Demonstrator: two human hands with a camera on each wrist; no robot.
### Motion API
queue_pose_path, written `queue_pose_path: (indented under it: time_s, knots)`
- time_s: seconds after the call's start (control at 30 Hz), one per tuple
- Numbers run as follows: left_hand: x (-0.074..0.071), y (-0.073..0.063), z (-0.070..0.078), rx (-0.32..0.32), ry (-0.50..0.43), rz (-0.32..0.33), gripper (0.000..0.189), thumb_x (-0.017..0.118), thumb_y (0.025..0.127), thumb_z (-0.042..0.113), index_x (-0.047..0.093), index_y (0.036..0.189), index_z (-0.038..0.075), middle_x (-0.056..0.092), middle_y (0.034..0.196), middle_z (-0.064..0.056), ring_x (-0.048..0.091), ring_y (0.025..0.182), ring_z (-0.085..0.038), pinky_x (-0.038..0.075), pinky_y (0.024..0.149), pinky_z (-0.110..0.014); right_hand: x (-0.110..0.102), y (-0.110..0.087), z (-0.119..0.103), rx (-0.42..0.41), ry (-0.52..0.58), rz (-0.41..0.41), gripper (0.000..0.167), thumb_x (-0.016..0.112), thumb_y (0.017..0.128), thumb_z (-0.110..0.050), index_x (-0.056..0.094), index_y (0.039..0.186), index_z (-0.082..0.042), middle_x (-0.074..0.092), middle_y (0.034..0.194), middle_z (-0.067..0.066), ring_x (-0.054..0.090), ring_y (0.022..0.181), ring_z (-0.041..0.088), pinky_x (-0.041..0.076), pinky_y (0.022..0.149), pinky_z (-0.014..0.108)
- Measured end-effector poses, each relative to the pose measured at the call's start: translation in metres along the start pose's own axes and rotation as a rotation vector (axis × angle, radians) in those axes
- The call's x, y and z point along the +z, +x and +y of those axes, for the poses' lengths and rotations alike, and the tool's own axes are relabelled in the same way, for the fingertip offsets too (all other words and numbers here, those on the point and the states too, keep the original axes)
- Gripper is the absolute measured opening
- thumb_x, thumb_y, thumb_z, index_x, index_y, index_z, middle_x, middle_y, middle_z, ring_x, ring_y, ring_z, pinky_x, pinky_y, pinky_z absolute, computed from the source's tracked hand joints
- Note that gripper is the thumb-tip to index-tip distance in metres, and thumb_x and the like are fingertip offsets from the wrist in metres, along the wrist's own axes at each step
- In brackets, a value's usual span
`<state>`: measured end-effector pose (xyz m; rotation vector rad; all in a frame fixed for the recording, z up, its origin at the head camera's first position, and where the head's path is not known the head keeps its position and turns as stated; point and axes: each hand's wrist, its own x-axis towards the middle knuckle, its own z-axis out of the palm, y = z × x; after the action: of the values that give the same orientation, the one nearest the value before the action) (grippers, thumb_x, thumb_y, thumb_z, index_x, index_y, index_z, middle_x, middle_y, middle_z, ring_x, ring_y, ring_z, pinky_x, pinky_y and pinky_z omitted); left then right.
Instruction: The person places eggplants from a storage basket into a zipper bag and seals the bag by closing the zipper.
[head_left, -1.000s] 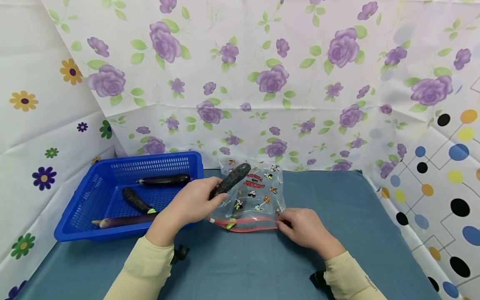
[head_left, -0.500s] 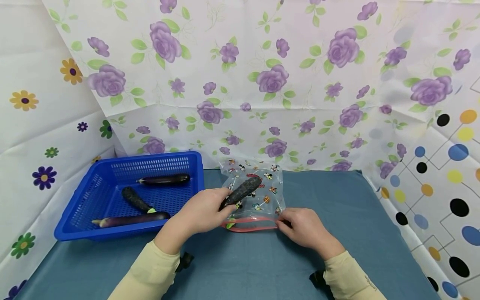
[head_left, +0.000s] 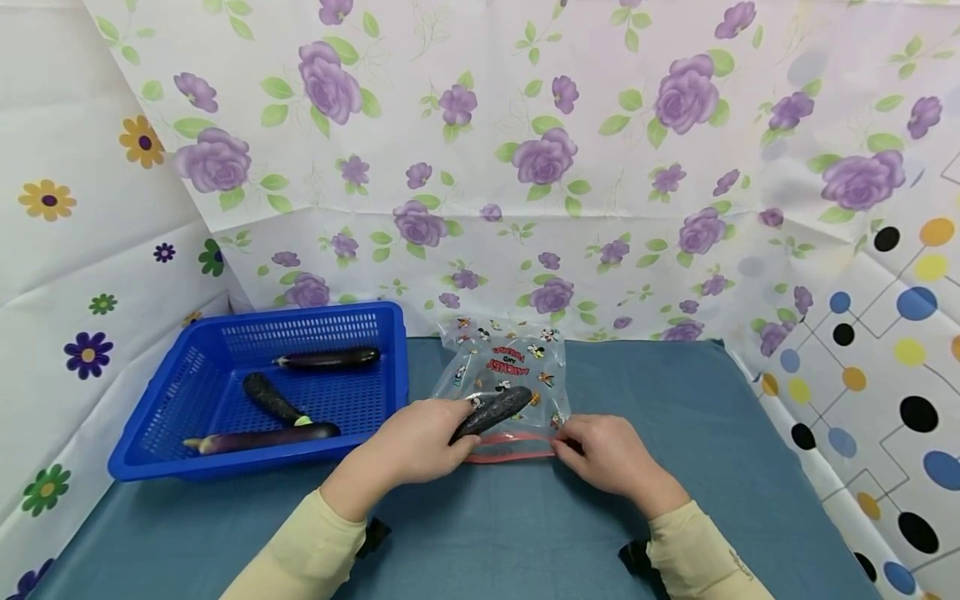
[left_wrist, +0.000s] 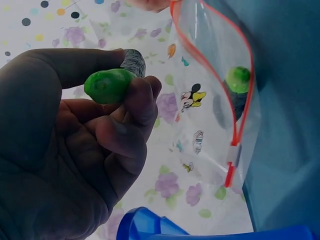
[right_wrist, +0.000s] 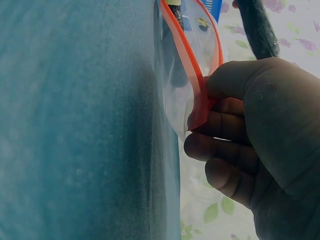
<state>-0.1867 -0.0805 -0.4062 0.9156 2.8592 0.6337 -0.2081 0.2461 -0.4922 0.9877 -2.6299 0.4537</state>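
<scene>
- While the left hand (head_left: 420,442) is gripping a dark bumpy vegetable (head_left: 495,412) between thumb and curled fingers, the vegetable's green stem end is facing back toward the palm and its dark end is pointing ahead and to the hand's right.
- The right hand (head_left: 607,450) is pinching the corner of a clear bag (head_left: 472,367), which is lying ahead and to the left of that hand.
- The gripped vegetable is hovering outside the bag; whether the two are touching is hard to tell.
- The bag's red strips (left_wrist: 220,75) are standing apart, and a second vegetable (left_wrist: 238,80) is resting inside, green end toward the mouth.
- Left of the left hand, a blue basket (head_left: 150,400) is holding a black eggplant (head_left: 330,359), a purple eggplant (head_left: 262,438) and another bumpy vegetable (head_left: 270,400).
- A blue cloth (head_left: 660,383) is spreading beneath both hands.
</scene>
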Motion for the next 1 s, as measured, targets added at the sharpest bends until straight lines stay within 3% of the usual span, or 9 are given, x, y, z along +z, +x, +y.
queue_pose_path:
  time_s: [0.47,1.0]
  knots:
    - [0.015,-0.001,-0.001,0.031,0.04,-0.074,0.015,0.078,0.106,0.03,0.068,0.099,0.021,0.06,0.08,0.01,0.054,0.066,-0.012,0.046,0.063,-0.037,0.0,-0.001,0.0,-0.005,-0.009,0.007,0.015,0.084,0.1,-0.021,0.076,0.088,-0.026,0.064,0.078,-0.016,0.051,0.063,-0.003,0.047,0.06,0.029]
    - [0.023,-0.004,-0.009,0.079,0.07,-0.118,0.013,0.079,0.105,0.03,0.07,0.102,0.021,0.064,0.086,0.01,0.056,0.071,-0.009,0.05,0.07,-0.039,0.0,0.0,0.001,0.002,-0.001,-0.001,0.013,0.084,0.1,-0.021,0.078,0.089,-0.026,0.064,0.078,-0.016,0.049,0.062,-0.004,0.045,0.059,0.027]
